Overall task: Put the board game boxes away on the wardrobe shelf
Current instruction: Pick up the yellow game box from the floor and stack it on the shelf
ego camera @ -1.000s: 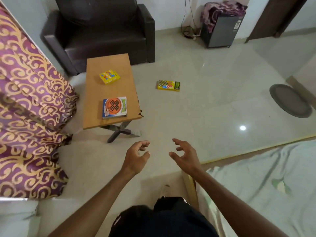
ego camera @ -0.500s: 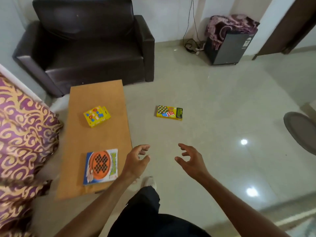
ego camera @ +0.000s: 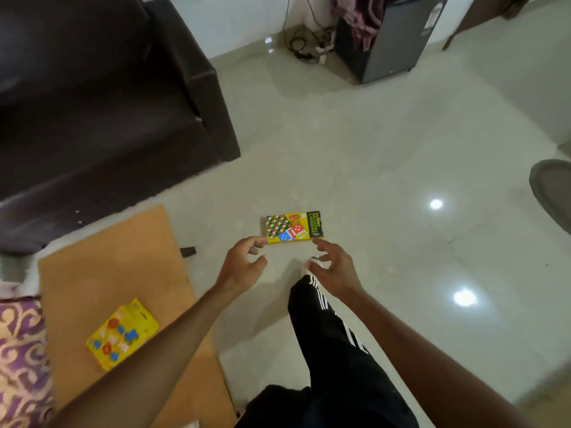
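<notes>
A yellow ludo and snakes-and-ladders box [ego camera: 294, 227] lies flat on the tiled floor ahead of me. My left hand [ego camera: 244, 264] reaches out just short of its near left corner, fingers loosely curled and empty. My right hand [ego camera: 335, 267] hovers by its near right corner, fingers spread and empty. Neither hand holds the box. A second yellow game box [ego camera: 123, 334] with red and blue shapes lies on the low wooden table [ego camera: 102, 273] at my lower left. The orange-and-blue box seen earlier is out of view.
A dark brown sofa [ego camera: 92, 112] stands at the left behind the table. A grey mini fridge [ego camera: 392, 35] with cloth on top and cables beside it is at the back. A round grey mat [ego camera: 553, 193] lies at the right edge. Patterned purple fabric [ego camera: 21, 359] sits at lower left.
I have walked forward toward the box on the floor. Both hands have moved out and now sit right at its near edge. The table has slid to my lower left.
</notes>
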